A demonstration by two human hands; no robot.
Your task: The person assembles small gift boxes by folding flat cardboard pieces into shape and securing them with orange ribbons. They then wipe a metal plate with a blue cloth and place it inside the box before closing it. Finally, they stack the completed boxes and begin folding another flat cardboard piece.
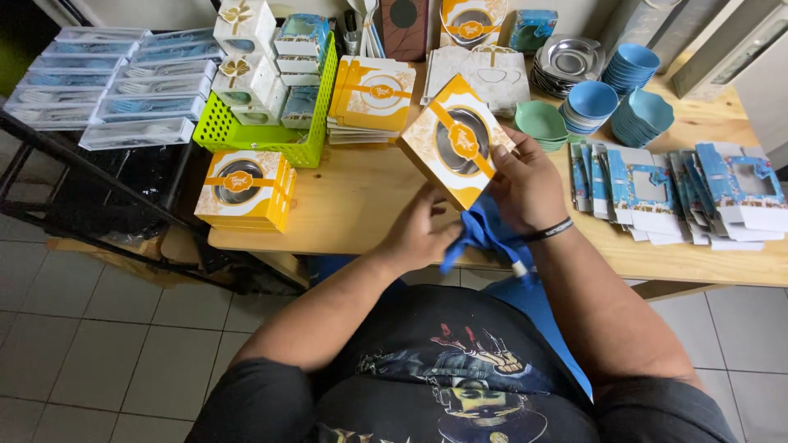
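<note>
Your forearms angle inward, your left hand point(419, 234) curled shut in a pinching grip and your right hand point(525, 184) clasped with fingers folded.

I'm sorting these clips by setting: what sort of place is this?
Probably a small home packing station for gift sets: a wooden table with flat blue cartons, stacked bowls, and an orange window box in the right hand.

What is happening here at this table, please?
A person holds a yellow and white gift box with a round window in the right hand, tilted above the wooden table. The left hand grips a blue cloth bag just under it. More such boxes are stacked at the left.
</note>
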